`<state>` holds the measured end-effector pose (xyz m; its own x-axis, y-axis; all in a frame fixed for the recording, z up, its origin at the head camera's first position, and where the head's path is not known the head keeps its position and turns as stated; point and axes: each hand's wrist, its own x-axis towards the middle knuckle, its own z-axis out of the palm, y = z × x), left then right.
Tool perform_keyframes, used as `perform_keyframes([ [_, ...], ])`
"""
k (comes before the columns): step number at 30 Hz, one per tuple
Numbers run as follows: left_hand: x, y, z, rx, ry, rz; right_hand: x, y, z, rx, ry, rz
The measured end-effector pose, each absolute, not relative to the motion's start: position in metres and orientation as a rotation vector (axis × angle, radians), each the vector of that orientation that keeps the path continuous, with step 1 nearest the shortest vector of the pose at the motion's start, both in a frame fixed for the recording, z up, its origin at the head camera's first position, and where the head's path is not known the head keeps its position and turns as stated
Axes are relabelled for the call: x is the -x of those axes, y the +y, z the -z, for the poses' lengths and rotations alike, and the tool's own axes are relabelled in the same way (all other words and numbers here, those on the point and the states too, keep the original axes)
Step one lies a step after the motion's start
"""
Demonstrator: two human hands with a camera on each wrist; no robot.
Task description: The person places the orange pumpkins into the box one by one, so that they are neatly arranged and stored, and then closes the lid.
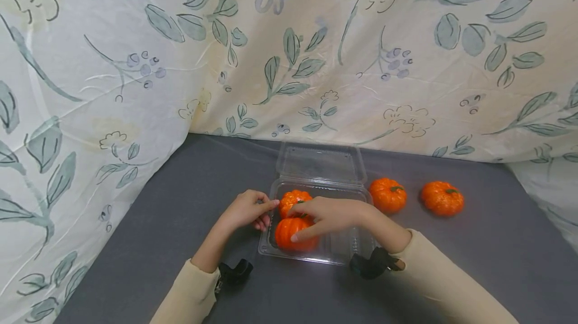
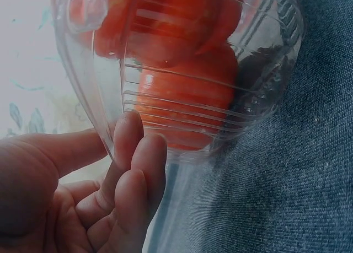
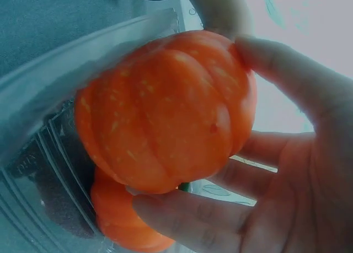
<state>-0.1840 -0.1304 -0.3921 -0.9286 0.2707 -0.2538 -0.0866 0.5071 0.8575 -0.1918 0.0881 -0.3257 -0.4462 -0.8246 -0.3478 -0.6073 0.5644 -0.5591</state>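
Note:
A clear plastic clamshell box point(image 1: 338, 244) stands with its lid tipped back. My left hand point(image 1: 248, 208) pinches the box's left edge between thumb and fingers, as the left wrist view shows. Over the left part of the box, my right hand point(image 1: 334, 215) holds a small orange toy pumpkin point(image 3: 165, 115), thumb on one side and fingers on the other. Just behind it in the box sits a second pumpkin point(image 1: 291, 199), close against the first and partly covered by my fingers. Both pumpkins show through the ribbed wall in the left wrist view.
Right of the box, a pumpkin point(image 1: 384, 196) with a green stem stands close to its side, and another pumpkin point(image 1: 440, 198) lies farther right. The open lid point(image 1: 320, 161) extends toward the back of the grey tabletop point(image 1: 180, 203). A floral cloth point(image 1: 271, 53) hangs behind.

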Motion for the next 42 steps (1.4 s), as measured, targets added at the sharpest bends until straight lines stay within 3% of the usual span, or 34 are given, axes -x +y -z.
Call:
perform_keyframes([
  [42, 0.182, -0.130, 0.391, -0.154, 2.403, -1.382, 0.188, 0.082, 0.337, 1.207, 2.315, 0.504],
])
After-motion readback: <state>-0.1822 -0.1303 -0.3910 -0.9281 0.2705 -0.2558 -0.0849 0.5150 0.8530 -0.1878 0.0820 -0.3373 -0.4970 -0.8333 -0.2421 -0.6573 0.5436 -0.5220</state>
